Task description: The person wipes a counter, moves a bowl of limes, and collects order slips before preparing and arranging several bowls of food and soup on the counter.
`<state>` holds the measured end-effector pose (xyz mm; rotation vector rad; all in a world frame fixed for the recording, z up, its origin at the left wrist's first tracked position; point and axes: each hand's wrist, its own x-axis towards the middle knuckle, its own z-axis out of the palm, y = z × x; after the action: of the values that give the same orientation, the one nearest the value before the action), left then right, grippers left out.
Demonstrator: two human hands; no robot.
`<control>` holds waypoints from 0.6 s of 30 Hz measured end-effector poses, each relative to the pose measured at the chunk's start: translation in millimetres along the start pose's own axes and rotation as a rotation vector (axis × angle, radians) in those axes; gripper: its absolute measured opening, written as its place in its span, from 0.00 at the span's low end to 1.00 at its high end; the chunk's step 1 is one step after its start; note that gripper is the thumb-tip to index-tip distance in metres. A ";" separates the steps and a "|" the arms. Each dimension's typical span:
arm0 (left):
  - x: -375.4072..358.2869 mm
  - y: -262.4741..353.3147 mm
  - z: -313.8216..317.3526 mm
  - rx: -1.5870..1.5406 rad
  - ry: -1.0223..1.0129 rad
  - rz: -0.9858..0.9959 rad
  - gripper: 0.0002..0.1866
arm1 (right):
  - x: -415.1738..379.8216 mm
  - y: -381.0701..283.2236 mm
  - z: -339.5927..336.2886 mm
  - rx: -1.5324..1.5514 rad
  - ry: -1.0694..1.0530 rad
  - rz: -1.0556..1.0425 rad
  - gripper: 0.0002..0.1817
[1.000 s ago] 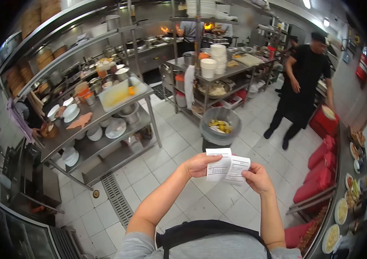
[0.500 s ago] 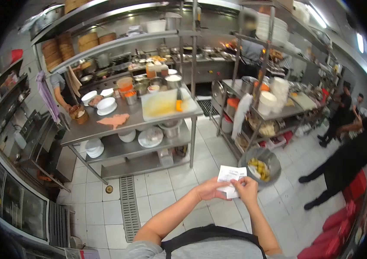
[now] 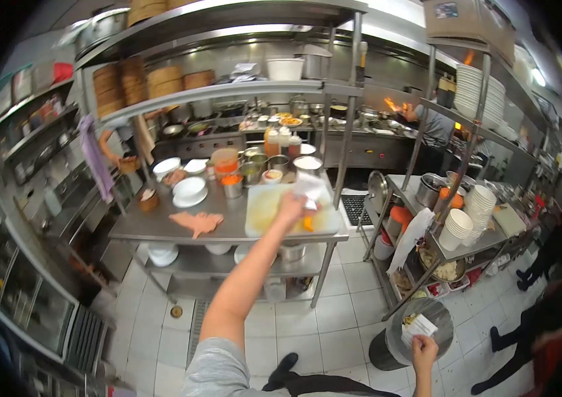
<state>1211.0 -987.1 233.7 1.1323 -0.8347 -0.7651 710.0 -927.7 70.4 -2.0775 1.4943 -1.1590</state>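
My left hand [image 3: 292, 209] reaches out over the steel table, closed on a white paper slip [image 3: 307, 188] that is blurred by motion. Under it lies a white cutting board [image 3: 264, 215] with yellow stains, and a small orange object [image 3: 308, 223] rests on the board. Low on the right, my right hand [image 3: 424, 347] pinches a printed receipt [image 3: 420, 327] between thumb and fingers. That receipt is above a grey bin [image 3: 387, 351] with yellowish scraps inside.
On the steel table [image 3: 152, 225] stand stacked white bowls [image 3: 189, 191], sauce bottles [image 3: 284, 141] and metal pots, beside a flat pink-orange piece [image 3: 196, 222]. A rack [image 3: 456, 248] with white tubs is at right. A cook [image 3: 434, 122] works near flames; other people stand at far right.
Both hands were together on paper; now they are apart, each with a piece. My left hand has moved forward over the board, my right toward the bin. The view has come nearer the table.
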 end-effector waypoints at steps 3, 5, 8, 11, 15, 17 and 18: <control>98.6 32.1 -20.6 0.088 0.066 0.187 0.12 | -16.9 33.9 2.6 -0.059 0.125 0.059 0.07; 140.5 61.4 -24.0 0.044 0.122 0.249 0.13 | -24.6 44.8 4.9 -0.137 0.177 0.168 0.07; 210.0 79.0 -35.7 -0.134 0.163 0.304 0.14 | -16.9 -10.3 -1.7 -0.212 0.050 0.330 0.13; 256.9 86.3 -41.4 -0.315 0.194 0.244 0.14 | -8.3 -32.9 17.1 -0.209 0.055 0.324 0.12; 293.1 98.6 -42.4 -0.405 0.192 0.235 0.14 | -10.4 -38.0 46.4 -0.184 0.013 0.327 0.12; 303.4 106.8 -46.7 -0.401 0.150 0.256 0.14 | -13.1 -33.9 53.9 -0.224 -0.013 0.343 0.11; 310.3 108.0 -49.5 -0.369 0.156 0.284 0.15 | -13.3 -31.3 57.1 -0.258 -0.047 0.356 0.11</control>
<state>1415.1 -1204.0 381.2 0.7159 -0.6707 -0.5564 771.9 -913.9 50.7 -1.8645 1.9765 -0.8134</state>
